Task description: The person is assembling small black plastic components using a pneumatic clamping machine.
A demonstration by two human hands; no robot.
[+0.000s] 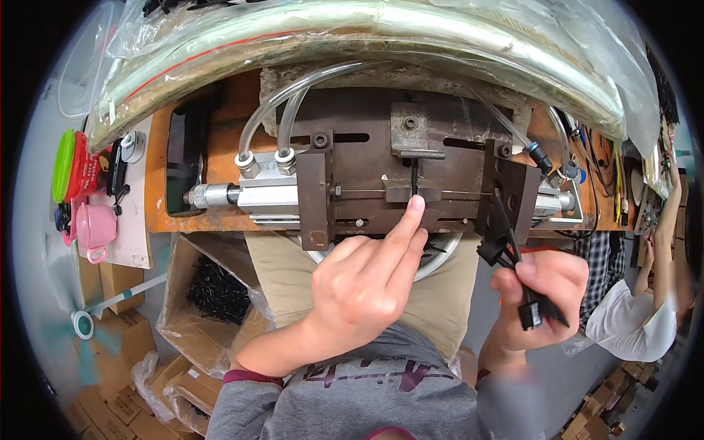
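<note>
At the middle of a dark metal fixture (367, 165), a thin black strip (414, 174) lies across a small dark block (398, 195). The index finger of my left hand (359, 282) is stretched out with its tip on the strip's near end. The middle finger is extended below it, and nothing is held in that hand. My right hand (543, 293), to the right, is closed around several slim black plastic pieces (529, 315). One long piece reaches up in front of the fixture's right upright plate (513, 198). Thin rods run from both sides toward the block.
Silver pneumatic cylinders (268, 198) with clear hoses (257, 121) flank the fixture. Plastic-wrapped material (367, 29) arches along the back. Below left stands a carton (176, 315) holding black pieces (218, 292). A pink cup (97, 226) stands far left. Another person (634, 319) sits at right.
</note>
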